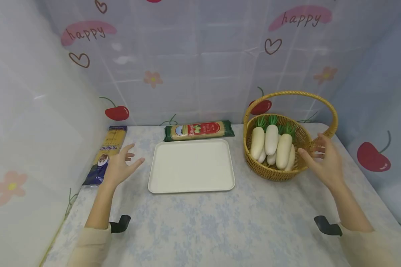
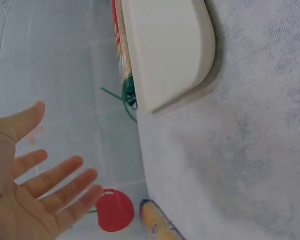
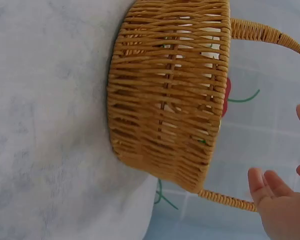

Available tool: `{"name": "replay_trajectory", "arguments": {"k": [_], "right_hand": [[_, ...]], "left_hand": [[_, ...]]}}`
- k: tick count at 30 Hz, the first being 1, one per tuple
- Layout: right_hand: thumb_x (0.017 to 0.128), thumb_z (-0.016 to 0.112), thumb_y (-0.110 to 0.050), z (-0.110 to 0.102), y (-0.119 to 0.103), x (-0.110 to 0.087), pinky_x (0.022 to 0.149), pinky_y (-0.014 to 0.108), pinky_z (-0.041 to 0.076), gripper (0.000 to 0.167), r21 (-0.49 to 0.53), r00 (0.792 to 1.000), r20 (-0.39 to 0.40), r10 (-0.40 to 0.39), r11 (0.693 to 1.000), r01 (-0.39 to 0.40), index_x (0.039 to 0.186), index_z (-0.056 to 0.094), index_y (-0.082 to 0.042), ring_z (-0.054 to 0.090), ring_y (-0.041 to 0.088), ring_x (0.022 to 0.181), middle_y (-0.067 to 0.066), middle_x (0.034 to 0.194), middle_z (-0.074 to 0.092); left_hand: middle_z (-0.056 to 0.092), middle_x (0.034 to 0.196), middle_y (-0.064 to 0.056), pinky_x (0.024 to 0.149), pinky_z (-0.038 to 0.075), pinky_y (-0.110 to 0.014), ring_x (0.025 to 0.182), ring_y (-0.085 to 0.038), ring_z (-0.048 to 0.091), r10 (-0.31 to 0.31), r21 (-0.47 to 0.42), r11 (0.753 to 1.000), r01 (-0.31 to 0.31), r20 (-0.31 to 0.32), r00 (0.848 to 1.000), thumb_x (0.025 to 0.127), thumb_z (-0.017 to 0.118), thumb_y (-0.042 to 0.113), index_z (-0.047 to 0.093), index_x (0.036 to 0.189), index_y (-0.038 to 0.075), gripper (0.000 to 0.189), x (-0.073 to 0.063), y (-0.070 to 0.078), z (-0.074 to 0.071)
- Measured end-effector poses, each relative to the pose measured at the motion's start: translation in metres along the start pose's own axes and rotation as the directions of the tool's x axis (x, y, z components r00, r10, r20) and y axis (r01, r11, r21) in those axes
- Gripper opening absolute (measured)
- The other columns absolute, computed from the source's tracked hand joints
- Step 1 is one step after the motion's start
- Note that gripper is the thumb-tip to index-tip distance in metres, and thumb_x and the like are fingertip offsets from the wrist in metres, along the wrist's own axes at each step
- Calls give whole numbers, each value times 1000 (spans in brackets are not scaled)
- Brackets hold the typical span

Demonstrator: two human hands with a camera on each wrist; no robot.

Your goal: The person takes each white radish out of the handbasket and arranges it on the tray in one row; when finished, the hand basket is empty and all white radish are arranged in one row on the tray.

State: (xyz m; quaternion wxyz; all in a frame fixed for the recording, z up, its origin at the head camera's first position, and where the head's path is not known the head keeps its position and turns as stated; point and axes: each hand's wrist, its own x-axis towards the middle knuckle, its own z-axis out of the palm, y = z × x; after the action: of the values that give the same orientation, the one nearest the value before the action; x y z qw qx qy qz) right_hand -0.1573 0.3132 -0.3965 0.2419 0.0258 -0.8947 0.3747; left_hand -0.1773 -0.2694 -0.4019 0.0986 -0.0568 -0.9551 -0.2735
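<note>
A wicker basket (image 1: 274, 176) with a tall arched handle stands at the right, holding several white radishes (image 1: 283, 152) with green tops. My right hand (image 1: 325, 165) hovers at the basket's right side, fingers spread and loosely bent, near the handle's lower end; in the right wrist view the fingertips (image 3: 257, 182) overlap the handle, and contact cannot be made out. My left hand (image 1: 120, 165) is in the air with its fingers apart and holds nothing. Beneath and behind it lies a blue and yellow pasta packet (image 1: 105, 155). A white rectangular tray (image 1: 191, 167) lies between the hands.
A green and tan pasta packet (image 1: 198, 130) lies behind the tray, near the printed backdrop curtain (image 1: 194, 74). The patterned cloth (image 1: 200, 230) covers the table. Side curtains (image 1: 381, 111) rise at the left and right edges.
</note>
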Motion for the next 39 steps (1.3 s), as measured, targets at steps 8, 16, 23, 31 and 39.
{"name": "replay_trajectory", "arguments": {"k": [8, 16, 23, 31, 39], "right_hand": [[84, 70, -23, 13, 8, 21, 69, 10, 46, 80, 29, 984, 174, 34, 999, -39, 148, 25, -1, 58, 40, 96, 35, 125, 47], [87, 64, -40, 22, 20, 51, 83, 62, 46, 93, -53, 905, 402, 143, 990, -133, 151, 8, 0, 46, 56, 113, 39, 140, 30], [87, 64, -40, 33, 33, 70, 95, 66, 33, 96, -94, 849, 491, 195, 981, -172, 149, 6, 4, 30, 56, 125, 40, 142, 23], [87, 64, -43, 37, 40, 79, 96, 67, 32, 98, -77, 802, 551, 232, 971, -227, 151, 3, 0, 28, 56, 126, 42, 140, 22], [87, 65, -37, 42, 34, 82, 96, 63, 36, 96, -26, 751, 618, 230, 962, -273, 151, 3, -2, 34, 52, 125, 40, 140, 27]], "left_hand": [[49, 129, -34, 90, 47, -54, 114, -48, 52, -49, -321, 943, 85, 118, 992, 82, 73, 15, 38, 141, -2, 71, 8, -24, 38], [45, 133, -35, 96, 44, -52, 119, -47, 48, -101, -411, 895, 174, 193, 976, 81, 72, 8, 39, 141, -3, 70, 20, -35, 65], [48, 130, -34, 98, 42, -52, 118, -46, 50, -109, -417, 889, 187, 204, 973, 82, 71, 6, 40, 140, -4, 66, 31, -38, 79], [50, 130, -31, 94, 45, -51, 113, -44, 53, -93, -435, 883, 178, 208, 974, 82, 69, 1, 43, 138, -3, 62, 34, -40, 84], [50, 132, -26, 90, 48, -44, 116, -40, 52, -150, -414, 868, 273, 305, 940, 83, 58, -5, 48, 136, -2, 54, 34, -44, 77]]}}
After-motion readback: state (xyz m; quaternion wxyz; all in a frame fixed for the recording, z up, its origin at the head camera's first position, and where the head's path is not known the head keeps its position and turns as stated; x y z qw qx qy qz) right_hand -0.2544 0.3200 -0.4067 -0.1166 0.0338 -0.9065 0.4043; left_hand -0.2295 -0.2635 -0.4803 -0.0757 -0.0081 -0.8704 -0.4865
